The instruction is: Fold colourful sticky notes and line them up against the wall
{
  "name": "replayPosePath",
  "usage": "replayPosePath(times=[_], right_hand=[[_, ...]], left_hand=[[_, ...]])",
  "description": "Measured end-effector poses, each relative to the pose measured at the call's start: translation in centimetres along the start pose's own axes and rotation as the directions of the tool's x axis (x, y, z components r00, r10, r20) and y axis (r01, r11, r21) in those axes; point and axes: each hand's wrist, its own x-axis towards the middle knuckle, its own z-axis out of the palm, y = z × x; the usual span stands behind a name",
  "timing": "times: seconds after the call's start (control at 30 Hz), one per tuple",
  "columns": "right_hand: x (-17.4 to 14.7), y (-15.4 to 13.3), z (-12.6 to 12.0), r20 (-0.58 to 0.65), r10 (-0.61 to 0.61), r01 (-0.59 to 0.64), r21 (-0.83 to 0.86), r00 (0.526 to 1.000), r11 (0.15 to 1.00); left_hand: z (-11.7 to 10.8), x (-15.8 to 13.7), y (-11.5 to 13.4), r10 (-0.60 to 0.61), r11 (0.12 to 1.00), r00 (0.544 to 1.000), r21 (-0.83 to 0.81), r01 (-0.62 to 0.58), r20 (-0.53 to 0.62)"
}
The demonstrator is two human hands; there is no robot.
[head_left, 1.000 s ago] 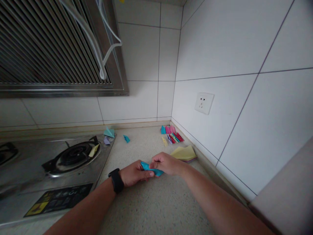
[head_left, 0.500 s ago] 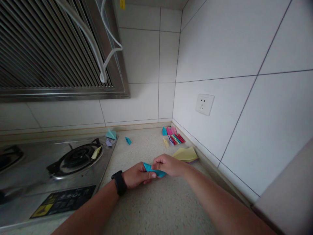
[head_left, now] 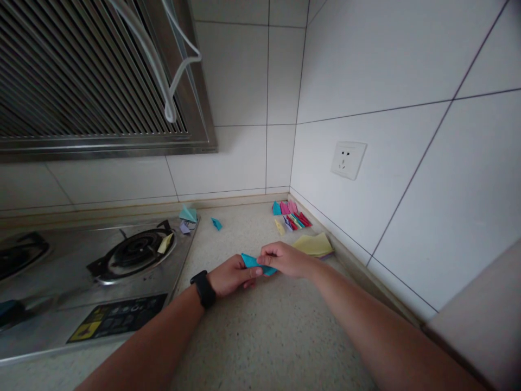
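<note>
A blue folded paper [head_left: 249,260] is held between my two hands, low over the speckled countertop [head_left: 277,331]. My left hand [head_left: 233,276], with a black watch on its wrist, pinches the paper's left part, thumb in front. From the right, my right hand [head_left: 283,259] grips it with thumb and bent fingers; these cover part of the folds. Just behind my right hand lies a stack of yellow paper sheets [head_left: 315,245]. Farther back on the counter sits a small blue folded paper piece [head_left: 216,224].
Several colourful folded paper pieces [head_left: 299,221] lie in the back corner. At left is a gas stove [head_left: 134,255] with a yellow paper piece [head_left: 165,244] on its burner and folded papers [head_left: 188,214] at its edge. A range hood [head_left: 122,146] overhangs it. The right wall has a socket [head_left: 349,160].
The view has tilted down and slightly left, so everything sits higher in the picture. Both hands keep hold of the blue paper; their grip looks nearly the same.
</note>
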Motion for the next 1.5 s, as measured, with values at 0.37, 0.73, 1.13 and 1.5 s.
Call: replayPosePath(times=[0.37,0.73,1.13,1.5], right_hand=[[-0.05,0.26,0.02,0.009,0.012,-0.012,0.016,1.0,1.0],[-0.02,0.16,0.33,-0.009,0.004,-0.003,0.13,1.0,0.992],[-0.12,0.3,0.32,0.0,0.012,-0.012,0.021,1.0,1.0],[-0.24,-0.42,0.18,-0.019,-0.01,0.011,0.025,1.0,1.0]], left_hand=[[0.15,0.0,-0.33,0.006,1.0,1.0,0.01,-0.006,-0.008],[0.37,0.14,0.0,0.0,1.0,1.0,0.005,0.0,0.003],[0.41,0.12,-0.19,-0.019,1.0,1.0,0.002,0.019,0.006],[0.4,0.25,-0.08,-0.009,1.0,1.0,0.019,0.009,0.014]])
